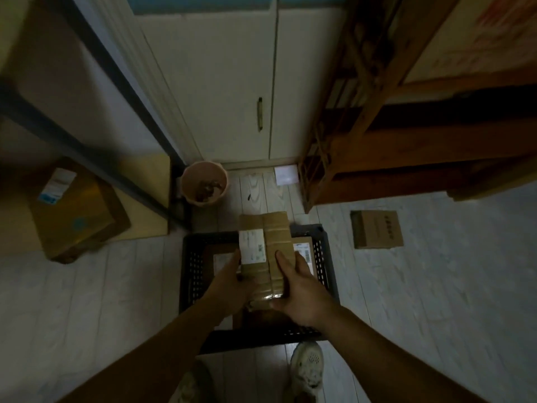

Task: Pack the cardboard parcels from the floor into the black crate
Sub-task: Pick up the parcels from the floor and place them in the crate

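We hold one taped parcel (268, 242) with both hands above the black crate (191, 274), which stands on the floor just in front of our feet. Our left hand (229, 279) grips its left edge. Our right hand (302, 292) grips its right side, with the thumb on top. The hands are apart, with the parcel clamped between them. It is not yet set down, and its far end reaches over the crate's rim at 12 o'clock.

Inside the crate we see at least one labelled parcel (303, 248) lying flat, so we judge the task partly done. A small parcel (377, 229) waits on the floor at 3 o'clock from the crate, well apart. A bigger box (75, 216) lies at 9 o'clock; we cannot tell whether it belongs to the task.
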The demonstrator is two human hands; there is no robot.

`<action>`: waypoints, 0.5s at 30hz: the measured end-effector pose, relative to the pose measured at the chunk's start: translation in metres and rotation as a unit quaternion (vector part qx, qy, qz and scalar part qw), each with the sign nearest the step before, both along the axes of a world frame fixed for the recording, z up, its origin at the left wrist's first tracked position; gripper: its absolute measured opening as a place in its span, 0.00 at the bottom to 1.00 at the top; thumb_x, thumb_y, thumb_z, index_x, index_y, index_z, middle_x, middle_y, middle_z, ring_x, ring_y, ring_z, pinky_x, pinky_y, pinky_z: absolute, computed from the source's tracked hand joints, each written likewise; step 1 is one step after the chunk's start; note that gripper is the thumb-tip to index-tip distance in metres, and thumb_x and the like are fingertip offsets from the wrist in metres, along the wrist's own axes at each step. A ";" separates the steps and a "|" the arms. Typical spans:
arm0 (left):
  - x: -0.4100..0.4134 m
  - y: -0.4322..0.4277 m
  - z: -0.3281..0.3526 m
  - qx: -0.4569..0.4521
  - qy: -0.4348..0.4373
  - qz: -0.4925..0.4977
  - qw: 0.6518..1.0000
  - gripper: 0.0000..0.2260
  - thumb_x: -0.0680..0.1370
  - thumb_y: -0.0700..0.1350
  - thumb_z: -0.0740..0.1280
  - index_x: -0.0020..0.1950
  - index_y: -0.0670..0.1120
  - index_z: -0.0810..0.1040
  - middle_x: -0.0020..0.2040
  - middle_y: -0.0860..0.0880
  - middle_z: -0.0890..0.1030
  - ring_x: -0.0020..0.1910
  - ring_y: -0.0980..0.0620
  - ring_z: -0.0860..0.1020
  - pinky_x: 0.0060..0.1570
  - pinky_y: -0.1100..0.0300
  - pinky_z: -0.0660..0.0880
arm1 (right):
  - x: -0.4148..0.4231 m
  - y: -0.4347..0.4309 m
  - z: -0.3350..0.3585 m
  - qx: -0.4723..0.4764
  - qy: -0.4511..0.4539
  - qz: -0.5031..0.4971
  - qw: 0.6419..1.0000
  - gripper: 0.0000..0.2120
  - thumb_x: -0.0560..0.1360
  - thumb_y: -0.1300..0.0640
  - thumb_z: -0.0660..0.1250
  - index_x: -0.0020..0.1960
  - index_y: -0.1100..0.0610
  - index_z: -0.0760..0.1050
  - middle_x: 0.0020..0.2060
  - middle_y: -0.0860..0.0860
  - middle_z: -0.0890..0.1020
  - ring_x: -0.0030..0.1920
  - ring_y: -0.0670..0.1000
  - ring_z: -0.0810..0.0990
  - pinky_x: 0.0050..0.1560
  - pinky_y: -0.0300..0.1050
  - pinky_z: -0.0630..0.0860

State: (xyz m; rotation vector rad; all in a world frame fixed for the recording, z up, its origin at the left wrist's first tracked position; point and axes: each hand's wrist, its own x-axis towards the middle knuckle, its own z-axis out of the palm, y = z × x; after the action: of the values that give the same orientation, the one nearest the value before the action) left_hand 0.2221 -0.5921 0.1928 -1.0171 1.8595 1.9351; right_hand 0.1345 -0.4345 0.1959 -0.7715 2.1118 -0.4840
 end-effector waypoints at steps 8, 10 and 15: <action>-0.016 0.006 -0.146 0.011 -0.037 -0.024 0.999 0.33 0.72 0.36 0.70 0.73 0.52 0.60 0.62 0.45 0.75 0.57 0.47 0.77 0.50 0.53 0.79 | -0.017 0.002 -0.162 0.076 -0.006 0.032 0.997 0.51 0.71 0.42 0.70 0.76 0.45 0.34 0.76 0.56 0.38 0.74 0.60 0.55 0.72 0.57 0.59; -0.016 0.005 -0.182 0.000 -0.038 -0.035 0.999 0.34 0.73 0.36 0.69 0.74 0.50 0.58 0.65 0.44 0.73 0.63 0.45 0.74 0.59 0.47 0.75 | -0.019 0.001 -0.197 0.091 -0.014 0.036 0.995 0.51 0.70 0.44 0.71 0.76 0.43 0.35 0.76 0.56 0.38 0.75 0.61 0.52 0.72 0.60 0.58; -0.026 -0.003 -0.268 -0.030 -0.074 -0.078 0.994 0.35 0.75 0.38 0.66 0.74 0.57 0.52 0.70 0.46 0.68 0.67 0.44 0.69 0.62 0.42 0.72 | -0.029 -0.006 -0.273 0.108 -0.014 0.048 0.993 0.48 0.71 0.47 0.71 0.76 0.45 0.38 0.76 0.58 0.39 0.72 0.63 0.59 0.69 0.56 0.62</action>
State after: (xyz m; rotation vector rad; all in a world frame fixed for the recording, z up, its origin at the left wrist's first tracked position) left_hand 0.1961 -0.5948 -0.0748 -0.9742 1.8643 1.6780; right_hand 0.1051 -0.4407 -0.0767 -0.7332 2.0484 -0.2092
